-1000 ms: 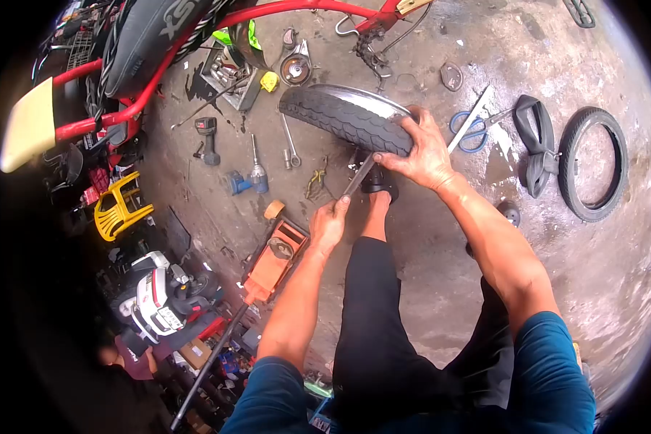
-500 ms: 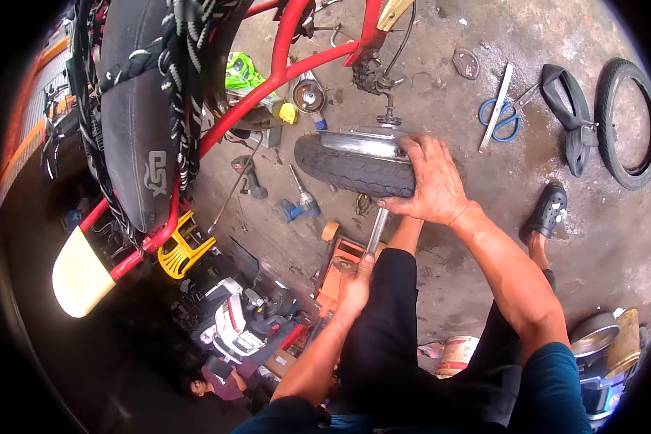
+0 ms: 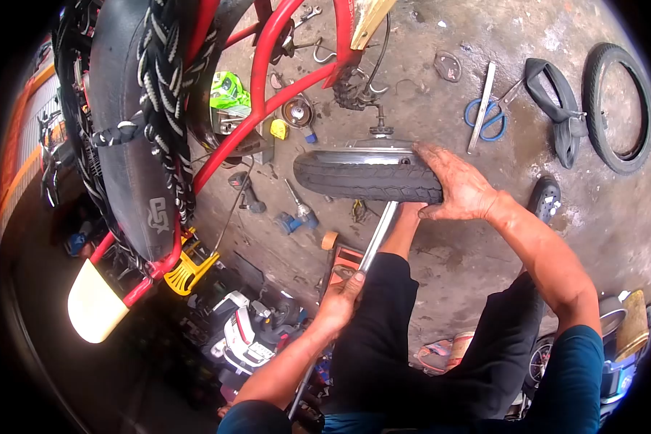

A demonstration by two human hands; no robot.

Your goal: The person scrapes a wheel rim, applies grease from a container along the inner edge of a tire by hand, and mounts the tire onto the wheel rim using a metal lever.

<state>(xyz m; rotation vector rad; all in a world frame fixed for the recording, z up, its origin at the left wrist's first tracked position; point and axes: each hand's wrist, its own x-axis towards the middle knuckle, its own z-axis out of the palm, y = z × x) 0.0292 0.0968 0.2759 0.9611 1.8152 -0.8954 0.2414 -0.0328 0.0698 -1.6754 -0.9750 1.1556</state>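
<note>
A small wheel with a black tyre [image 3: 369, 177] and a shiny metal rim [image 3: 362, 157] is held edge-on above the floor. My right hand [image 3: 459, 184] is closed on its right end, fingers over the rim and thumb on the tyre's near side. My left hand [image 3: 340, 300] is wrapped round a long, shiny tyre lever [image 3: 380, 235]. The lever's upper end meets the tyre's near edge; whether it sits under the bead cannot be seen. Just behind the wheel, an axle with a hub [image 3: 380, 132] sticks out from the red frame [image 3: 289, 98].
On the floor lie blue-handled scissors [image 3: 494, 119], a metal strip [image 3: 482, 108], an inner tube [image 3: 557, 108], a loose tyre [image 3: 593, 94] and power tools [image 3: 296, 213]. A black seat [image 3: 126, 145] and a yellow chair [image 3: 190, 269] are at left. An orange tool [image 3: 345, 264] lies near my left hand.
My left hand has slid down and left with the lever, showing more of its shaft. My right hand has shifted slightly right along the wheel, which has tilted level. The camera view has shifted.
</note>
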